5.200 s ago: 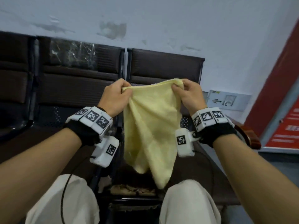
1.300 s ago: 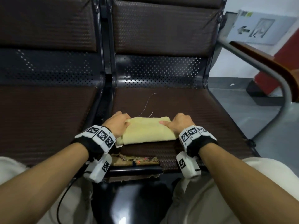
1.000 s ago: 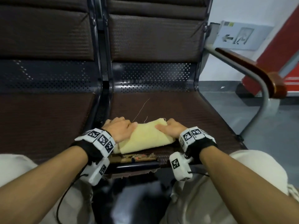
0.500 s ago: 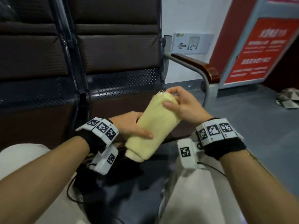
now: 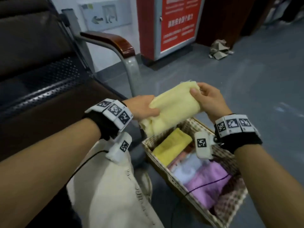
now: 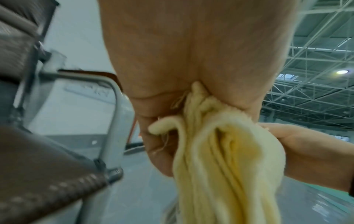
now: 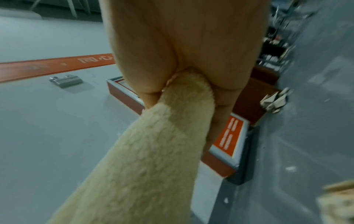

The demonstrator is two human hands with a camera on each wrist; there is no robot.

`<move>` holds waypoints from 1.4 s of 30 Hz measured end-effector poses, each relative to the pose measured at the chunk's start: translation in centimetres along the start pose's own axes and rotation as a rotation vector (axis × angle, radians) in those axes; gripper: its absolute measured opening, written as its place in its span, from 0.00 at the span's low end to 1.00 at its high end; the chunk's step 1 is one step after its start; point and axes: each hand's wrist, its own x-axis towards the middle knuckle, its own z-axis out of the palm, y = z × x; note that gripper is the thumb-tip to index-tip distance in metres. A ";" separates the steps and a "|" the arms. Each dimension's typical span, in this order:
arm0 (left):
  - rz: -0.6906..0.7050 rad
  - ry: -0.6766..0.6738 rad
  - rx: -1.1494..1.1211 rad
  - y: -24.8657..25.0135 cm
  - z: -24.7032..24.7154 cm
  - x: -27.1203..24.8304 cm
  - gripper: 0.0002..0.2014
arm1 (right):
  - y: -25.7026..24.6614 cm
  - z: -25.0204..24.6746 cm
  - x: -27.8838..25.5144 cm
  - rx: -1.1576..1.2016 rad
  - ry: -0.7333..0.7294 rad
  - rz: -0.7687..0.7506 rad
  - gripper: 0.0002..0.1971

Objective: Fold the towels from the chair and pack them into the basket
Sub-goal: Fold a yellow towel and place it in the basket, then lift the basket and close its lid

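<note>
The folded pale yellow towel (image 5: 174, 109) is held in the air between both hands, directly above the far end of the wicker basket (image 5: 176, 182), and is not touching the basket or its contents. The left hand (image 5: 142, 106) grips the lower, nearer end of the towel, thumb laid across the top face and the fingers (image 6: 153, 136) curled beneath; the left wrist view shows the stacked folded edges of the towel (image 6: 220, 159) emerging from that grip. The right hand (image 5: 209, 99) pinches the upper, farther end, thumb on the near face and fingers (image 7: 222, 106) wrapped behind; the right wrist view confirms the towel (image 7: 153, 159) clamped between thumb and fingers. The towel is tilted, its right-hand end higher than its left-hand end. The basket stands on the grey floor (image 5: 246, 79), just beside the person's leg in cream trousers (image 5: 115, 186). Inside the basket lie a folded mustard-yellow towel (image 5: 171, 145) at the far end, then a white towel (image 5: 187, 168) and a lilac towel (image 5: 209, 185) nearer the camera; a further pinkish item between them is too obscured to identify. The brown chair (image 5: 41, 99) with its wooden-topped armrest (image 5: 111, 41) stands to the left. A red notice board (image 5: 177, 22) stands against the wall beyond, with crumpled paper (image 5: 219, 49) on the floor near it.
</note>
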 end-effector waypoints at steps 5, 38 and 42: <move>0.066 -0.306 -0.188 1.5 9.7 6.0 0.17 | 8.4 -6.5 -0.9 -0.148 0.043 0.169 0.10; 0.154 -0.140 -0.030 6.2 9.2 11.0 0.11 | 12.2 -4.2 -1.8 -0.994 0.051 0.529 0.09; 0.153 -0.179 -0.101 4.8 9.1 15.7 0.10 | 13.2 -4.3 1.9 -1.025 0.059 0.582 0.09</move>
